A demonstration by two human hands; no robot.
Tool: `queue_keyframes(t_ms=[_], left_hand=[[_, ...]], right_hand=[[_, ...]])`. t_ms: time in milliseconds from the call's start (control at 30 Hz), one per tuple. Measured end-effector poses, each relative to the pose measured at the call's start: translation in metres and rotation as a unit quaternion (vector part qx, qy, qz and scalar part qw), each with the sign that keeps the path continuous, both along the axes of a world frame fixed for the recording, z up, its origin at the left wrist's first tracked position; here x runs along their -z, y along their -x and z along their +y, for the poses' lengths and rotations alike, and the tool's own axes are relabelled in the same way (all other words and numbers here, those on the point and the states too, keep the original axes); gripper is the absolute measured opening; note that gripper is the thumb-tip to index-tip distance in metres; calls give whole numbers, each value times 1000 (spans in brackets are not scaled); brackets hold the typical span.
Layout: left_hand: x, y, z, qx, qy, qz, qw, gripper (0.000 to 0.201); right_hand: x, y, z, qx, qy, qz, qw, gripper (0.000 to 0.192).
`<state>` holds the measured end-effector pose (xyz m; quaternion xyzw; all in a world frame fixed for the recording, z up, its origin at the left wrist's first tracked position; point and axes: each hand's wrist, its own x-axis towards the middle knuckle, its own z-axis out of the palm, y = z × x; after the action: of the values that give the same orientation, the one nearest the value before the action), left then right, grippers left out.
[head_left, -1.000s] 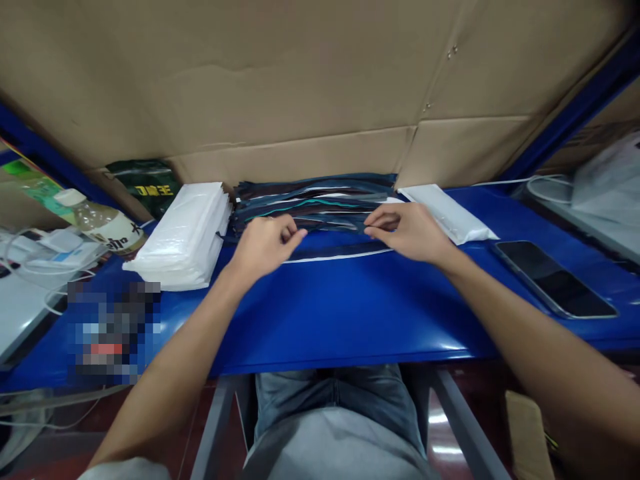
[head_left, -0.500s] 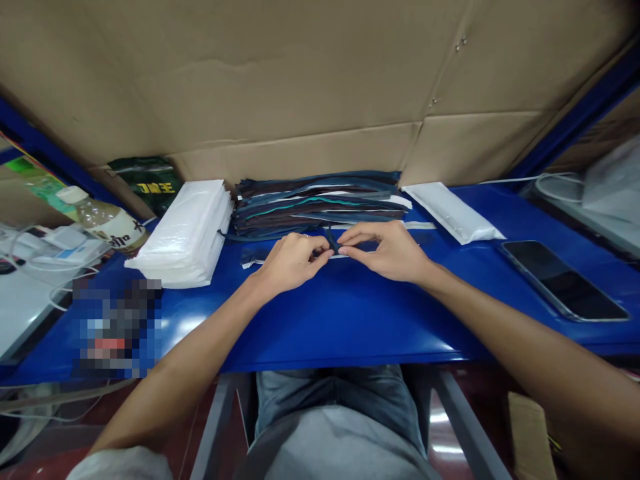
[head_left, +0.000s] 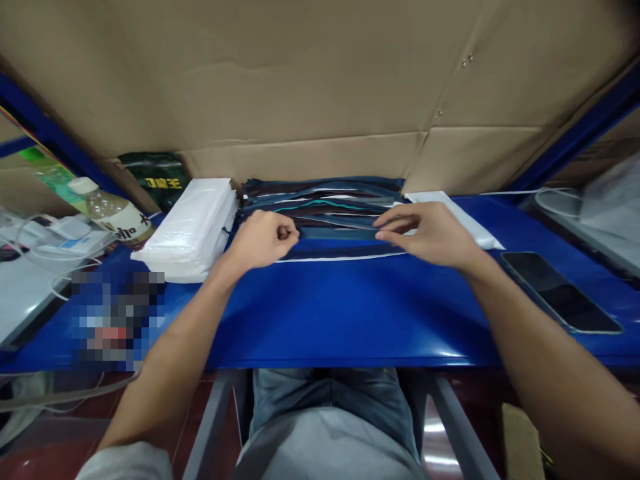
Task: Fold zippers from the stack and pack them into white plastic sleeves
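A dark blue strip, which looks like fabric, stretches level between my hands. My left hand is closed in a pinch on its left end. At the other end, my right hand pinches it between thumb and fingers. Just below, a dark strip with a white edge lies on the blue table, partly covered by my hands. Behind the held strip is a pile of similar dark strips, some with white and one with a teal line.
A stack of white padded packets stands left, by a bottle and a dark green bag. To the right lie a white packet and a phone. Cardboard walls the back of the blue table.
My hands were close together in the middle, pinching something dark. They have moved apart, left and right, and the strip is now drawn out between them.
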<state>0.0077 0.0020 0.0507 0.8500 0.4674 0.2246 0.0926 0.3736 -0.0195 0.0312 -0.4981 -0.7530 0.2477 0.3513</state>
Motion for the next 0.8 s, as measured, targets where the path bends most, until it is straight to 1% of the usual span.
queue_keyframes(t_ms=[67,133,200,267,333,367,467,533,633,700,733,800], left_hand=[[-8,27,9,-45,-8,38,998,20],[-17,53,15,-86,-6,88,992,19],[-24,71,17,-96,41,118,988,17],[-30,80,15,-76,126,126,981,18],[-34,80,12,-62,198,134,969,18],[-34,79,11,-65,219,141,963,18],[-32,76,10,-86,259,150,950,17],[-29,77,12,-93,283,149,943,17],[-28,79,14,-105,292,155,938,20],[-30,78,13,-111,287,163,937,28],[-31,78,13,-114,280,165,939,33],[-33,77,12,-125,244,163,948,42]], right_hand=[[-7,-34,5,43,30,-19,998,27],[-14,-68,8,102,64,-54,991,27],[-19,-95,8,170,90,-85,978,25],[-22,-111,8,197,122,-97,968,26],[-20,-118,9,187,154,-103,965,29],[-18,-119,11,172,169,-108,965,31],[-11,-119,18,118,199,-121,965,44],[-7,-118,21,93,213,-124,964,52],[-2,-117,24,80,224,-130,963,55],[2,-118,25,68,213,-145,964,53],[4,-117,25,67,197,-152,966,51],[6,-115,25,56,136,-122,982,46]])
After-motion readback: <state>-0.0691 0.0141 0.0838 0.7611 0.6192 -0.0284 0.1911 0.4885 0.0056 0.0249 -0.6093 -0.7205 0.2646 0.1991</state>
